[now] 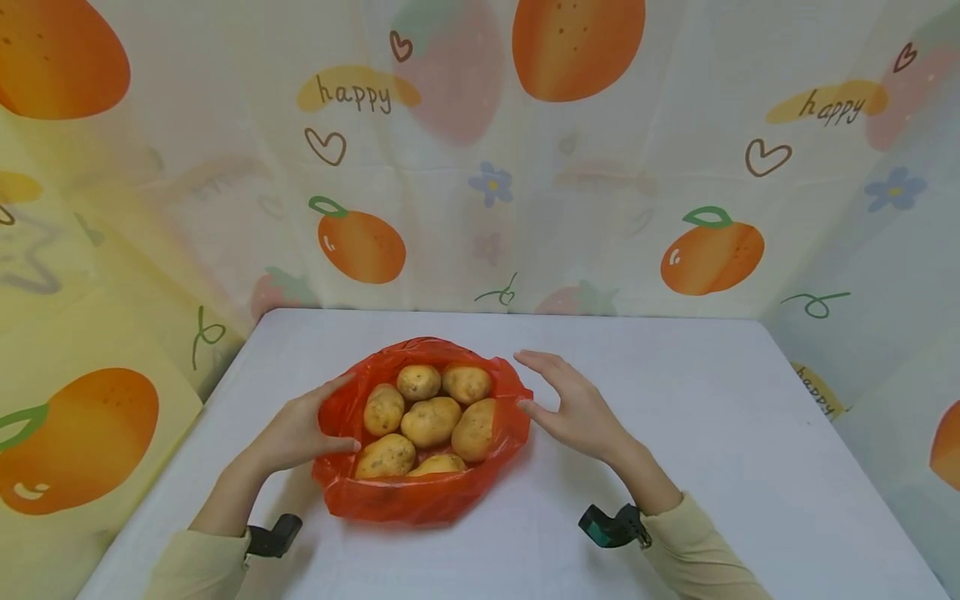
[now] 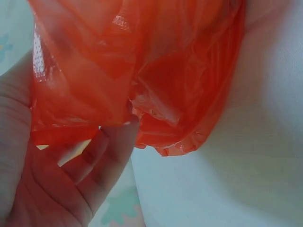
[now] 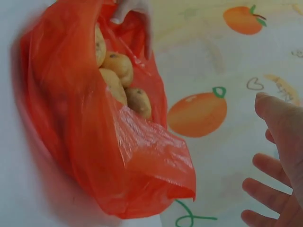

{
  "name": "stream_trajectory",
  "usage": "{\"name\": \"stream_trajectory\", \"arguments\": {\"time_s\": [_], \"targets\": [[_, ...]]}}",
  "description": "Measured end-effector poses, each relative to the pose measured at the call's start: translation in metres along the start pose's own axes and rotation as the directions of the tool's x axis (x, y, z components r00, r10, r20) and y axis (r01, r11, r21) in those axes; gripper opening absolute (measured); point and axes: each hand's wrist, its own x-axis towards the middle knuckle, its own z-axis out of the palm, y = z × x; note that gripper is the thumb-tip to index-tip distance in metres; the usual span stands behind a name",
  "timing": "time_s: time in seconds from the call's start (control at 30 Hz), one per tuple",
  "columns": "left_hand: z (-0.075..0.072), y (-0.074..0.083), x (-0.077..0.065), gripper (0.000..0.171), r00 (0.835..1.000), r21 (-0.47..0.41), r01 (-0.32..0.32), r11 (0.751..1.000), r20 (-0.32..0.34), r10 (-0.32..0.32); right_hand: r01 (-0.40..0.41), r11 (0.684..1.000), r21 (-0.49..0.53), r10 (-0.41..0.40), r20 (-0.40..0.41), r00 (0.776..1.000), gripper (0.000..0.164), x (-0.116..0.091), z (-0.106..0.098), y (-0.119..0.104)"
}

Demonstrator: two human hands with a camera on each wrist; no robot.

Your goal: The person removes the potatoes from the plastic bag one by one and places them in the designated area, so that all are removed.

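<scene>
A red plastic bag (image 1: 408, 504) stands on the white table with its mouth spread wide. Several yellow-brown potatoes (image 1: 431, 422) lie inside it. My left hand (image 1: 303, 429) touches the bag's left rim, thumb and fingers spread apart, their tips reaching over the edge. In the left wrist view, red film (image 2: 85, 85) covers part of that hand's fingers. To the right of the bag, my right hand (image 1: 581, 412) hovers near the rim with thumb and fingers parted and nothing between them. The right wrist view shows a gap between that hand (image 3: 289, 146) and the bag (image 3: 71, 118).
The white table (image 1: 675, 400) extends around the bag, its far edge meeting a fruit-patterned cloth (image 1: 570, 175). Dark wrist cameras (image 1: 615, 527) are strapped on both forearms. Light sleeves (image 1: 697, 542) reach in from the front.
</scene>
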Motion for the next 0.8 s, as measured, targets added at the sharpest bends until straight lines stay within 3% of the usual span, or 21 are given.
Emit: {"name": "stream_trajectory", "arguments": {"time_s": [0.6, 0.8], "targets": [[0.002, -0.003, 0.0, 0.105, 1.0, -0.136, -0.006, 0.991, 0.021, 0.009, 0.085, 0.971, 0.223, -0.096, 0.036, 0.995, 0.054, 0.014, 0.039, -0.018], [0.003, -0.003, -0.001, 0.107, 1.0, -0.159, -0.007, 0.987, 0.028, 0.011, 0.049, 0.971, 0.234, -0.079, 0.121, 0.99, 0.055, 0.012, 0.049, -0.019]]}}
